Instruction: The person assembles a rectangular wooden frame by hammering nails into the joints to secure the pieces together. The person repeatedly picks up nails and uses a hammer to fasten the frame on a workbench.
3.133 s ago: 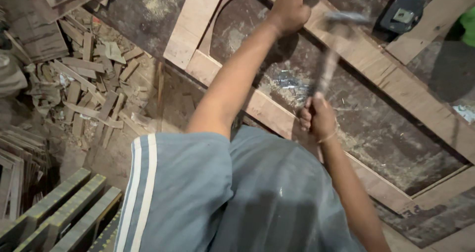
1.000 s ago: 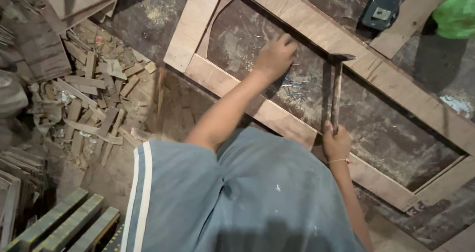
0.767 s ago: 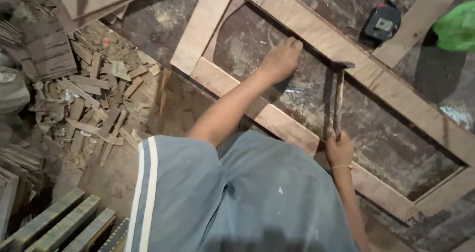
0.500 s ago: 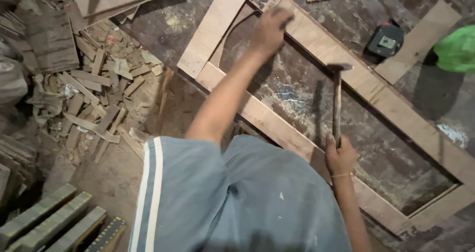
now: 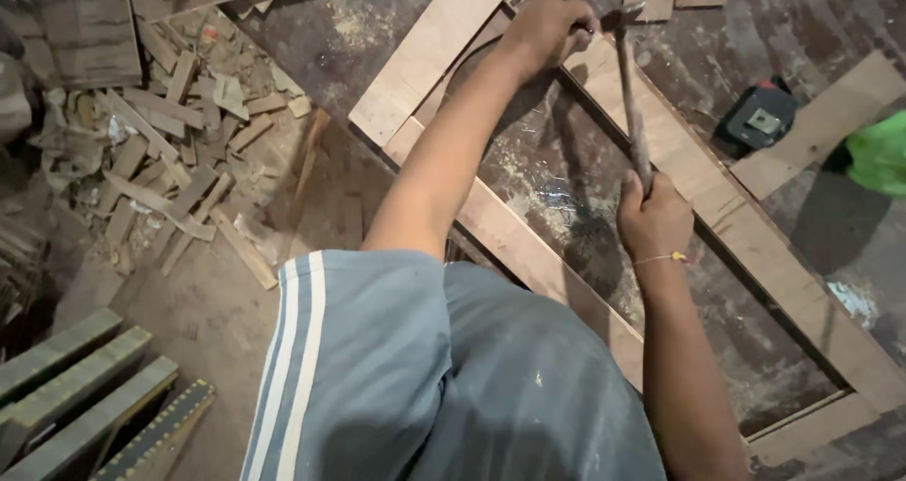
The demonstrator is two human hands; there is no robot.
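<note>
— What do our fingers hold?
— Our right hand (image 5: pixel 654 219) wraps tight around the hammer (image 5: pixel 630 103) handle. Its head is up by our left hand (image 5: pixel 550 20).
— And that one?
— It presses on the wooden frame (image 5: pixel 661 141), fingers curled; we cannot tell if they pinch anything.

Wood scraps (image 5: pixel 160 160) – heaped at left, green bag (image 5: pixel 878 155), small black-red device (image 5: pixel 755 122), slatted pallet (image 5: pixel 85 387)

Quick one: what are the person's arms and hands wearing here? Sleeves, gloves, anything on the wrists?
Both arms are bare below the shoulder, with no gloves on the left hand or the right hand. The right wrist carries a thin light-coloured string bracelet. The left shoulder shows a short sleeve of a blue-grey shirt with pale stripes running down it. The shirt cloth has small pale specks.
</note>
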